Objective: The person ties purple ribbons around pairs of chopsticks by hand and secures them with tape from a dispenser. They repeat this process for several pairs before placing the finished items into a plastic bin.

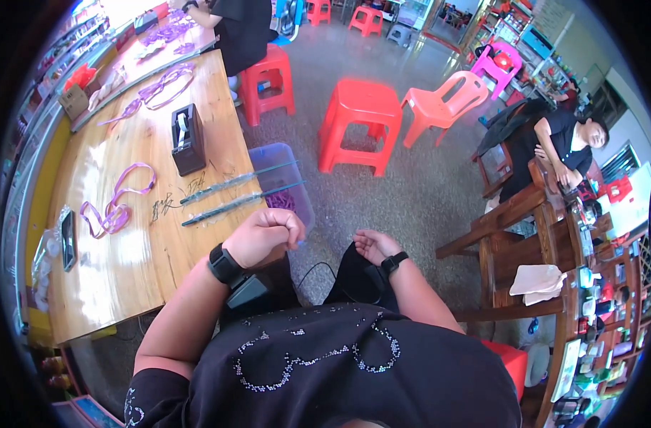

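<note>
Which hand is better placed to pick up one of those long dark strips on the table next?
Probably the left hand: it is by the table, close to the long dark strips. The right hand is farther from both.

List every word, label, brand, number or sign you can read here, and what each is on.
I won't copy any wording, but these are the spots:
Wooden table: dark handwritten marks beside the dark strips; not transcribed.
Cardboard box: small dark printing, too small to read.
Pale wall, upper right: faint marks, too blurred to tell if they are writing.
</note>
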Action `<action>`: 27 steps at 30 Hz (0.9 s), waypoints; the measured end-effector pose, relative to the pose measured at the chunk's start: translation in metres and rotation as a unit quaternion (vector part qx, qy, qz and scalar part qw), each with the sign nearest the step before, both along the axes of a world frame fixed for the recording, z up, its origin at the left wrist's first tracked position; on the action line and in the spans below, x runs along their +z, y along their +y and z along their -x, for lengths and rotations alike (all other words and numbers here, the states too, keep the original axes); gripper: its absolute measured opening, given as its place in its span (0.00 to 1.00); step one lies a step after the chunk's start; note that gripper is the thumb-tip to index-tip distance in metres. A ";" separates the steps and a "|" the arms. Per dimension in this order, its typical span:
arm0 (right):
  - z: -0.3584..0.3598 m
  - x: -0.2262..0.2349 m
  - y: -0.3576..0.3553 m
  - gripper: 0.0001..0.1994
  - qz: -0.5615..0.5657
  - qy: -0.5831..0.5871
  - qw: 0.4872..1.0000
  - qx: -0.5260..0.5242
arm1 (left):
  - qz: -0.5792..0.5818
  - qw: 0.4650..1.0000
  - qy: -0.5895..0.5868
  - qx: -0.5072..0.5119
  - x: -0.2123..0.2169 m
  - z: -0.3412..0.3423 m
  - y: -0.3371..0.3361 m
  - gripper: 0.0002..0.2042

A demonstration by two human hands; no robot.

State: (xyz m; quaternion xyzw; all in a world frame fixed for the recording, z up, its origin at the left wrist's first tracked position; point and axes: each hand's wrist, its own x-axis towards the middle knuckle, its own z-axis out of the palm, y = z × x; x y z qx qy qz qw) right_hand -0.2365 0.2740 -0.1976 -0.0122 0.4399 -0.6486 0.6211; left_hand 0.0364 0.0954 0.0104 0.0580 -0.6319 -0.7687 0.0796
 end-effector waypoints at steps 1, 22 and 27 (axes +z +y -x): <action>0.000 -0.001 0.004 0.10 0.006 0.000 1.000 0.002 | -0.049 0.999 0.009 -0.001 0.002 0.000 -0.001 0.07; -0.003 -0.001 0.016 0.11 0.044 -0.011 0.999 0.001 | 0.390 0.763 0.359 0.370 0.181 -0.025 0.084 0.39; -0.004 -0.001 0.016 0.12 0.042 -0.008 0.999 -0.009 | 0.383 0.768 0.355 0.371 0.174 -0.023 0.072 0.38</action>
